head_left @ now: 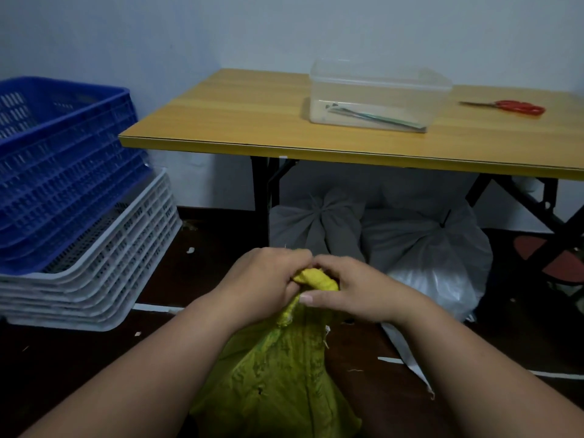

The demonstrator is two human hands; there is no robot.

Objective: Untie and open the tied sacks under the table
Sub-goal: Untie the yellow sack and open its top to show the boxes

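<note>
Item 1: yellow sack (278, 374), on the dark floor (79, 358) directly in front of me, before the table (252, 121). Its bunched neck (316, 279) stands up between my hands.

Item 2: my left hand (265, 276), fingers curled over the left side of the neck, gripping it.

Item 3: my right hand (357, 289), fingers curled round the neck's right side, thumb lying across the front of it.

Item 4: 2 grey sacks, tied shut, under the table: one at left (316, 222), one at right (426, 241).

Item 5: on the tabletop, a clear plastic box (379, 93) and, to its right, red-handled scissors (512, 106).

Item 6: stacked blue crates (63, 159) on white crates (110, 263), left of the table.
</note>
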